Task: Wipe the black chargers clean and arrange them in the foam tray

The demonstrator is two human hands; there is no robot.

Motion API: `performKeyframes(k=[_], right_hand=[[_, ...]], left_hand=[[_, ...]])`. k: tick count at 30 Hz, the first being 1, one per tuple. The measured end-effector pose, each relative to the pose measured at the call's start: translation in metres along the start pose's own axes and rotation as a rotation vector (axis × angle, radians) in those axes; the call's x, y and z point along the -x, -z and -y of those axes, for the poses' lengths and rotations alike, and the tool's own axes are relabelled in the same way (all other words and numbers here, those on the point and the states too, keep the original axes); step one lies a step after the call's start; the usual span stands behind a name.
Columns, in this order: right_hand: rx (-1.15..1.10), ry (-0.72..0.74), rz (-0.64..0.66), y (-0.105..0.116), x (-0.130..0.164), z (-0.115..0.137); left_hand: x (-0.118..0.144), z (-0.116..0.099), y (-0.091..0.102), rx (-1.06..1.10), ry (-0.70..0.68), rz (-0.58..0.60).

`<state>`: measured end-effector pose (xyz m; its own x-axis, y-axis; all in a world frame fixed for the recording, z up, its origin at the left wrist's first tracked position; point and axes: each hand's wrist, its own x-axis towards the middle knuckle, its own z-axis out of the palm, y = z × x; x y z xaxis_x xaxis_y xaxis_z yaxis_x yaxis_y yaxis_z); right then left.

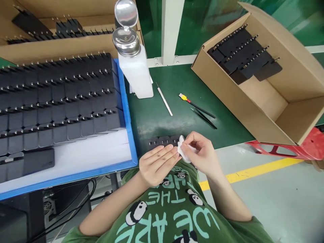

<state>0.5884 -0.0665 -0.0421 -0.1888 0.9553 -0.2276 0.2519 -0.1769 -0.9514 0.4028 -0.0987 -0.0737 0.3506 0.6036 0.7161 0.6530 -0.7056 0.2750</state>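
Observation:
Near the front edge of the green table, a short row of black power adapters [164,140] lies in front of me. My left hand [158,164] rests against their near side, its fingers stretched out flat and side by side. At the right end of the row, my right hand [201,152] pinches a crumpled white wipe [181,145] between thumb and fingers. The wipe is at the last adapter, partly covering it; whether it presses on the surface I cannot tell. My left fingertips are close beside the wipe.
A blue-rimmed tray [128,118] of black plug adapters fills the left. Behind it stands a cardboard box [83,47]. A white pump bottle [138,72], a white-handled pick [165,101], a USB cable [193,102] and tweezers [204,118] lie mid-table. Another cardboard box [227,98] holds adapters.

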Motion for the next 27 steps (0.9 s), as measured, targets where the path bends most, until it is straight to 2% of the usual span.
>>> performKeyframes(k=[3, 10, 13, 16, 18, 20, 22, 24, 26, 27], right_hand=[[-0.035, 0.011, -0.097, -0.009, 0.003, -0.003], [-0.101, 0.005, -0.09, -0.016, 0.001, -0.006], [-0.143, -0.005, -0.027, -0.014, -0.002, -0.004], [-0.178, -0.02, 0.068, -0.005, -0.002, -0.003], [-0.19, -0.031, 0.134, 0.003, -0.001, -0.003], [-0.191, -0.038, 0.161, 0.01, 0.001, -0.003], [-0.173, -0.033, 0.12, 0.013, 0.003, -0.003], [-0.132, -0.026, 0.044, 0.01, 0.004, -0.001], [-0.072, -0.025, -0.016, 0.001, 0.004, 0.0], [-0.037, -0.025, -0.04, -0.006, 0.003, 0.0]], left_hand=[[-0.002, 0.001, 0.001, 0.001, -0.01, 0.007], [-0.003, 0.003, 0.0, 0.008, -0.004, 0.015], [-0.003, 0.001, -0.001, 0.012, -0.005, 0.01], [-0.006, 0.0, 0.007, 0.043, 0.026, 0.016], [-0.011, 0.003, 0.018, 0.1, 0.097, 0.018], [-0.018, 0.011, 0.031, 0.147, 0.23, 0.032], [-0.025, 0.022, 0.04, 0.175, 0.38, 0.137], [-0.029, 0.031, 0.042, 0.201, 0.476, 0.322], [-0.029, 0.036, 0.039, 0.223, 0.466, 0.482], [-0.028, 0.037, 0.036, 0.23, 0.45, 0.518]])
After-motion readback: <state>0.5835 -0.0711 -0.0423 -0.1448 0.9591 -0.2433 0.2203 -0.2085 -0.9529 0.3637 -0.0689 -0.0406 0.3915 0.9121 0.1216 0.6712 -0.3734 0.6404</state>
